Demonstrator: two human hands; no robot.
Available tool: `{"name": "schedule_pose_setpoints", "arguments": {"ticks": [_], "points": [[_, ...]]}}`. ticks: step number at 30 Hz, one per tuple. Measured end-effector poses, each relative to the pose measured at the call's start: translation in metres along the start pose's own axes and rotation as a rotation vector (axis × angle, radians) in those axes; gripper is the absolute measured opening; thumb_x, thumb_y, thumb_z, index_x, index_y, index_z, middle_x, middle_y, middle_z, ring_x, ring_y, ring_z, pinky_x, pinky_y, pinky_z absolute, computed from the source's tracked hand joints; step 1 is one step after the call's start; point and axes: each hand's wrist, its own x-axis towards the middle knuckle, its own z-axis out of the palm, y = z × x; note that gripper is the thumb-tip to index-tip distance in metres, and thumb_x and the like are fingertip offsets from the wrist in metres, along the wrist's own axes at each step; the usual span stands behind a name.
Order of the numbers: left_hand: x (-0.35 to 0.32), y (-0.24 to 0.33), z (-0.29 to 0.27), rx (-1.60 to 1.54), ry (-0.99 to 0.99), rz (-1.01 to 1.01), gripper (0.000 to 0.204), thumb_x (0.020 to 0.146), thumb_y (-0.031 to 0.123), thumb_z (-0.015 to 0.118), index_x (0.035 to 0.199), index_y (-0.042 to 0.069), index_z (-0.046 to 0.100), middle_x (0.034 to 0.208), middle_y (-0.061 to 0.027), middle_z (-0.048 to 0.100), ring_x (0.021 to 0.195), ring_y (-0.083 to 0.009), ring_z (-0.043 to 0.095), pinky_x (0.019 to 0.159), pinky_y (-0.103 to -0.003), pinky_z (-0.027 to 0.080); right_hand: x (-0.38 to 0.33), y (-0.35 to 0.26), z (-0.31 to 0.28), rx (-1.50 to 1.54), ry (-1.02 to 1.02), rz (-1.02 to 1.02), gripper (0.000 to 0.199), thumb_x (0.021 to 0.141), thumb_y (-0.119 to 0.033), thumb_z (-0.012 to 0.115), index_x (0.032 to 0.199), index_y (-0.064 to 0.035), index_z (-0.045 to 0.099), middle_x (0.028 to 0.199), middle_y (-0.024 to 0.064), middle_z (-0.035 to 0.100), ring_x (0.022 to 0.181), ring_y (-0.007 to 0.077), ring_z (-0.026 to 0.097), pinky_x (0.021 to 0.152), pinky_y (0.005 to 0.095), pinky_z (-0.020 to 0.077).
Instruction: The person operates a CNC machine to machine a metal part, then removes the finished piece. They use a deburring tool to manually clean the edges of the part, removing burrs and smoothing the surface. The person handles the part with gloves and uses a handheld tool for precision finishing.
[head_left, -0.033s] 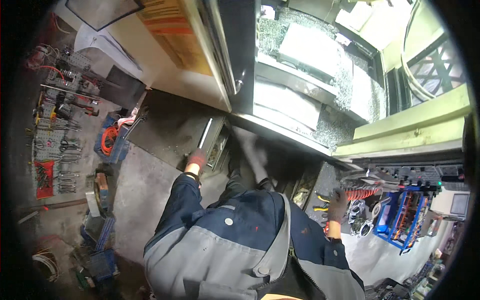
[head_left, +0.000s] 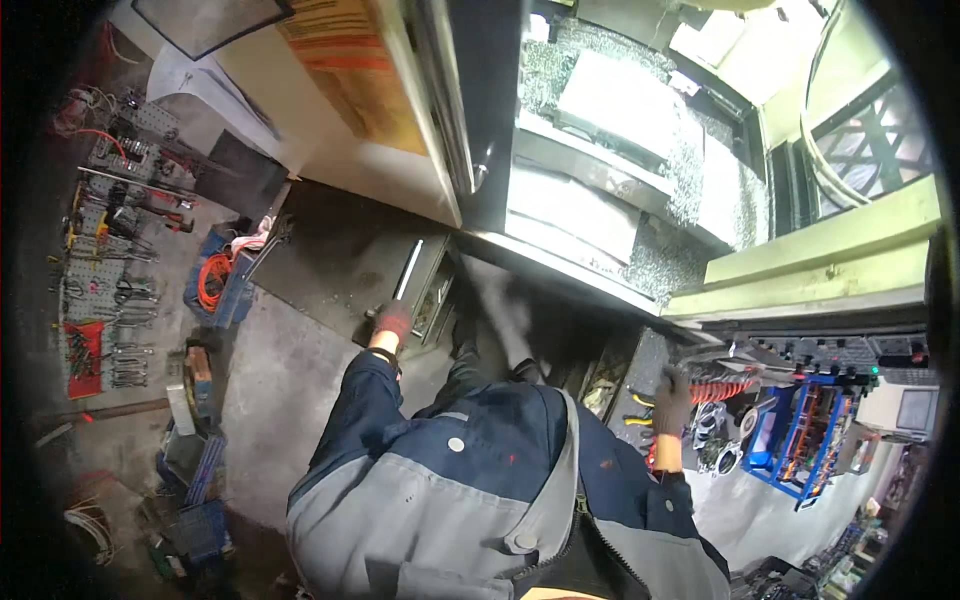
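Note:
My left hand (head_left: 392,322), in a dark red work glove, is closed around the lower end of a shiny silver bar (head_left: 409,270). The bar slants up and away over the dark metal cabinet top (head_left: 335,250). Just right of it is an open drawer (head_left: 436,290) with small items inside, too dim to name. My right hand (head_left: 672,402), in a grey-brown glove, is over the workbench (head_left: 650,355) on the right. Pliers with yellow handles (head_left: 640,408) lie just left of it. Its fingers blur into the bench clutter, so whether it holds anything is unclear.
An orange coiled hose (head_left: 722,391), round metal parts (head_left: 722,458) and a blue rack (head_left: 800,440) are at right. Ahead stands a machine with an open door (head_left: 385,170) and lit interior (head_left: 600,150). Leftward are a blue bin (head_left: 235,295) and a tool pegboard (head_left: 95,270).
The view has shifted slightly. My right hand sits a little farther up and left over the bench. My left hand stays closed around the silver bar.

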Motion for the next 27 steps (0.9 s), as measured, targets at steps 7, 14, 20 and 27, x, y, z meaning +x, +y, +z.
{"name": "schedule_pose_setpoints", "arguments": {"ticks": [7, 14, 20, 27], "points": [[0.017, 0.005, -0.038, -0.040, 0.041, -0.070, 0.044, 0.099, 0.036, 0.054, 0.133, 0.009, 0.060, 0.128, -0.0253, 0.066, 0.117, -0.0448, 0.065, 0.098, -0.053, 0.053, 0.115, -0.303, -0.038, 0.349, -0.144, -0.653, 0.029, 0.090, -0.004, 0.069, 0.119, -0.0049, 0.069, 0.108, 0.0166, 0.072, 0.091, 0.0297, 0.072, 0.083, 0.0380, 0.0572], [0.029, -0.012, -0.050, 0.222, -0.060, 0.035, 0.043, 0.096, 0.033, 0.055, 0.131, 0.010, 0.066, 0.129, -0.0230, 0.068, 0.118, -0.0429, 0.066, 0.100, -0.051, 0.053, 0.150, -0.473, -0.002, 0.327, -0.307, -0.876, 0.046, 0.091, -0.016, 0.071, 0.136, -0.0117, 0.058, 0.105, 0.0182, 0.072, 0.094, 0.0380, 0.071, 0.080, 0.0461, 0.0569], [0.024, -0.013, -0.056, 0.184, -0.150, 0.089, 0.048, 0.093, 0.045, 0.060, 0.125, 0.010, 0.068, 0.129, -0.0212, 0.068, 0.119, -0.0435, 0.065, 0.099, -0.051, 0.053, 0.152, -0.481, 0.022, 0.194, -0.259, -0.747, 0.031, 0.093, -0.026, 0.070, 0.123, -0.0199, 0.065, 0.088, 0.0153, 0.072, 0.083, 0.0378, 0.073, 0.069, 0.0471, 0.0567], [0.065, -0.038, -0.021, 0.385, -0.138, 0.167, 0.061, 0.088, 0.056, 0.066, 0.125, 0.008, 0.069, 0.131, -0.0185, 0.067, 0.118, -0.0405, 0.066, 0.099, -0.052, 0.053, 0.158, -0.481, 0.050, 0.278, -0.193, -0.838, 0.033, 0.094, -0.027, 0.068, 0.127, -0.0233, 0.063, 0.084, 0.0100, 0.071, 0.073, 0.0303, 0.072, 0.060, 0.0429, 0.0541]]}}
